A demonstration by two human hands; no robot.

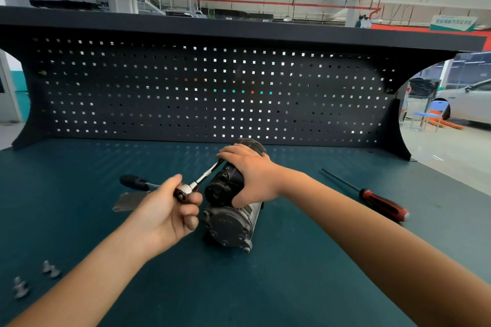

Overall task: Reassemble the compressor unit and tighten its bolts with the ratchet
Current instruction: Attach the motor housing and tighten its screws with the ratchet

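The dark grey compressor unit (228, 223) lies on its side in the middle of the teal bench, its bolted round end cover facing me. My right hand (252, 175) grips the top of its body from the right, fingers curled over it. My left hand (170, 210) holds the head of the chrome ratchet (186, 190). The ratchet's extension bar (208, 174) slants up and right to the compressor, and its tip is hidden under my right fingers. Its black handle (134, 182) sticks out to the left.
A flat grey metal plate (127, 202) lies left of my left hand. Several loose bolts (50, 269) lie near the front left edge. A red-and-black screwdriver (372, 199) lies to the right. A black pegboard (212, 93) closes off the back of the bench.
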